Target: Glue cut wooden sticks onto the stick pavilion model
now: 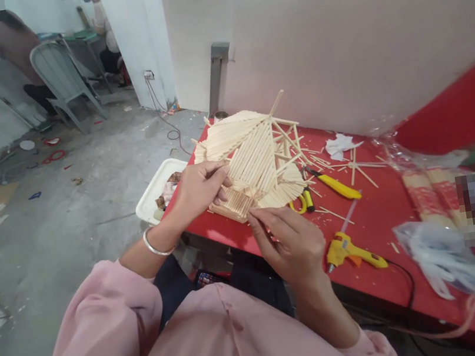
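White tray (147,213): beside the left end of the red table (387,221) — perhaps set there to leave the top for the work.
Left hand (201,186): thumb close to the curled fingers at the left edge of the stick model, probably to steady it; I can't tell whether it pinches the edge or only rests there.
Stick model (253,161): on the table near its front left corner, right before the person, seemingly so that both hands reach it; rows of sticks cover its left, bare frame shows at its right.
Right hand (290,240): thumb and forefinger tips nearly meeting by the model's front edge — a grip suited to a small piece, though I can't tell if one is between them.
Pliers (339,185): head towards the model, yellow handles away from it.
Glue gun (347,248): on its side near the table's front edge, likely for easy reach.
Tabletop: loose sticks (334,214), crumpled tissue (342,144), then a plastic bag (435,249) at the right.
Room: seated person (7,45), chair (57,68), littered grey floor (97,169), and a big pale board (335,56) behind the table.
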A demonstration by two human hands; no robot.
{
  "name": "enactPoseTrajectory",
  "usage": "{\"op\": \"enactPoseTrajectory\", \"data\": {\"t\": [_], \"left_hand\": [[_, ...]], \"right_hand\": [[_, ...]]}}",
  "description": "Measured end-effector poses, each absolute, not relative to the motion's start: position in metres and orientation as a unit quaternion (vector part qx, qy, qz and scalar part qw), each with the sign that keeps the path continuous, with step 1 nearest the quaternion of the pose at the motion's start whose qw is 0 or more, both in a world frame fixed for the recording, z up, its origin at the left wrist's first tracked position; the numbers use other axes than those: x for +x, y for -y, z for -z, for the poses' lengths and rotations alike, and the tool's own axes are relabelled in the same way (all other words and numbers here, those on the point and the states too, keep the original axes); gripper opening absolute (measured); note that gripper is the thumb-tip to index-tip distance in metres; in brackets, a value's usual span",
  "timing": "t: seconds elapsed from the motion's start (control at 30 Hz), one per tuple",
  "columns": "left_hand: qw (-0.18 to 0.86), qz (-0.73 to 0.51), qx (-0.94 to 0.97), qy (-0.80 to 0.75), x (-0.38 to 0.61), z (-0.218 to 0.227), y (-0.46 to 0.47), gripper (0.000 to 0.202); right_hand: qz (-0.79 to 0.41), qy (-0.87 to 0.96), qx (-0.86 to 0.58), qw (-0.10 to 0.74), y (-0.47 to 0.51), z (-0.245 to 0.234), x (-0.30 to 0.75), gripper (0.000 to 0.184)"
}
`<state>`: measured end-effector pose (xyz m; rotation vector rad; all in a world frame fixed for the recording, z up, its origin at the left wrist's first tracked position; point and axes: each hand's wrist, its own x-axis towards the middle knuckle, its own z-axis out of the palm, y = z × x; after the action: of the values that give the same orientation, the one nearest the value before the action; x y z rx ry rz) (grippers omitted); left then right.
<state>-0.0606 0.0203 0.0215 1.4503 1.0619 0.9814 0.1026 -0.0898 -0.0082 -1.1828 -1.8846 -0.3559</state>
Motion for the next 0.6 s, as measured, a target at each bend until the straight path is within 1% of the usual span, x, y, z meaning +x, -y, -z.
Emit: {"op": "enactPoseTrajectory", "data": {"t": [0.17, 0.27, 0.37, 0.6], "left_hand": [[0.54, -0.41, 0.592, -0.435, -0.06, -0.023, -0.023, 0.02], [0.558, -0.409, 0.566, -0.448, -0.057, -0.027, -0.023, 0.017], [0.57, -0.404, 0.546, -0.462, -0.054, -0.031, -0.024, 0.019], [0.566, -0.403, 0.556, -0.456, -0.055, -0.029, -0.026, 0.026]], "right_hand": [[0.154, 0.747, -0.478, 0.435, 0.093, 0.007, 0.105, 0.015], [0.147, 0.746, -0.48, 0.438, 0.094, 0.009, 0.108, 0.018], [0.139, 0.743, -0.485, 0.439, 0.096, 0.012, 0.111, 0.019], [0.15, 0.738, -0.489, 0.441, 0.097, 0.015, 0.114, 0.014]]}}
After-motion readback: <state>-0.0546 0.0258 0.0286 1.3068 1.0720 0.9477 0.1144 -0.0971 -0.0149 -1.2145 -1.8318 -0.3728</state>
